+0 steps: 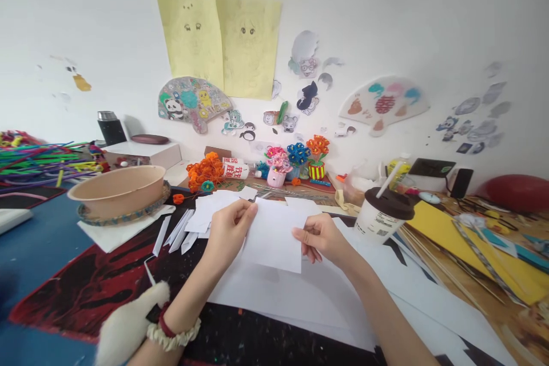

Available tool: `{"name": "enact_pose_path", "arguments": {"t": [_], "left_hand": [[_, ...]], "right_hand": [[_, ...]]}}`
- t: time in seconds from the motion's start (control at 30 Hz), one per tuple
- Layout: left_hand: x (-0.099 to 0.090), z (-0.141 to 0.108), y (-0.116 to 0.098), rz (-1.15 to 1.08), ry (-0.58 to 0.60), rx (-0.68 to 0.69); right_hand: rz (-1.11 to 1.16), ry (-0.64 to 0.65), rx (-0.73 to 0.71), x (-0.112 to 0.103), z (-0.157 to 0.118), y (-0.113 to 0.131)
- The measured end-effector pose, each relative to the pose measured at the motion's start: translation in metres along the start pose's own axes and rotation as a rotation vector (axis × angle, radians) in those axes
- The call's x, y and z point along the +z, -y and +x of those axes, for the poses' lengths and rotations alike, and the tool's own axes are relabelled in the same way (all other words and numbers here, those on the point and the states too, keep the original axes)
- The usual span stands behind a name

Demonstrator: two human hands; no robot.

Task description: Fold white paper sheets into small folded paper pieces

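Centre of frame: the left hand [229,229] and right hand [323,237] each pinched an edge of a smooth, squarish white sheet [277,234], held above larger white paper [295,300]. Right of centre, a lidded cup [381,214] with a straw bore a printed label, too small to read; behind the hands, a white wrapper [235,168] showed red characters, partly hidden by fuzzy orange flowers [206,171]. Upper right, a fan-shaped panel [384,104] on the wall carried a red character-like motif.
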State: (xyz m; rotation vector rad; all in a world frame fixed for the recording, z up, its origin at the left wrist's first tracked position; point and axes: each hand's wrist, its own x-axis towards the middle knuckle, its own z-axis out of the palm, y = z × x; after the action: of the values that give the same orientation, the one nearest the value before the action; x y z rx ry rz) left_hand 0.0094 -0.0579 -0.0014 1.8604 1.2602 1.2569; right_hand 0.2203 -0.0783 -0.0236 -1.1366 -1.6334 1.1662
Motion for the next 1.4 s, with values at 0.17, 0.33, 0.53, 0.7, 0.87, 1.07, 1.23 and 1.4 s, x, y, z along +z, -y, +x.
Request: {"name": "enact_pose_path", "arguments": {"t": [0.17,0.33,0.53,0.7,0.87,1.07,1.23,1.4], "left_hand": [[-0.001,0.000,0.002,0.106,-0.074,0.041],[0.001,0.001,0.008,0.218,-0.137,0.068],[0.000,0.004,0.015,0.160,-0.128,-0.015],[0.000,0.004,0.013,0.238,-0.144,-0.078],[0.001,0.005,0.013,0.342,-0.180,-0.104],[0.004,0.005,0.017,0.335,-0.132,-0.099],[0.013,0.002,0.015,0.132,-0.024,-0.046],[0.020,0.000,0.013,0.041,0.074,-0.027]], "right_hand": [[-0.002,0.125,0.027,0.002,0.000,0.000],[-0.110,0.109,0.058,0.000,-0.003,0.004],[-0.320,-0.230,0.049,-0.012,-0.040,0.021],[-0.131,-0.207,0.099,0.001,-0.085,0.021],[-0.061,-0.269,0.106,0.043,-0.094,0.011],[-0.223,-0.388,0.058,0.077,-0.070,-0.006],[-0.059,-0.586,0.150,0.075,-0.062,-0.015],[0.117,-0.484,0.140,0.069,-0.063,-0.013]]}}
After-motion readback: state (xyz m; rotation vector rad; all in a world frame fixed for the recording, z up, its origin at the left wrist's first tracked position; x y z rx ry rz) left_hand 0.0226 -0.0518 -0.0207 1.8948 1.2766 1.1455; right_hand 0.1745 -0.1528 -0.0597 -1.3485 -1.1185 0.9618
